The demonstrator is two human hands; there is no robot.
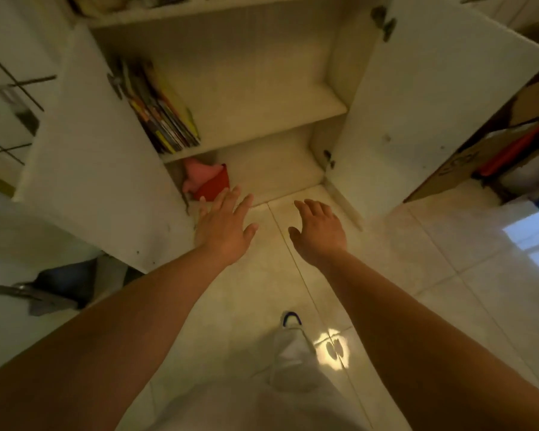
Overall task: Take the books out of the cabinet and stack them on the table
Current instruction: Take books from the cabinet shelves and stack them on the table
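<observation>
A white cabinet [321,98] stands in front of me with both doors swung wide. Several thin books [161,116] lean upright against the left wall of its middle shelf; the rest of that shelf is bare. My left hand [223,227] is stretched out with fingers spread, empty, just in front of the bottom shelf's left end. My right hand [319,233] hovers beside it over the floor, fingers loosely curved, holding nothing. Both hands are well below the books and touch nothing.
A red and pink object [207,181] sits at the left of the bottom shelf. The open left door [100,169] and right door [417,113] flank me. A cardboard box [495,157] with red items stands at right. A white table surface [10,306] lies at left.
</observation>
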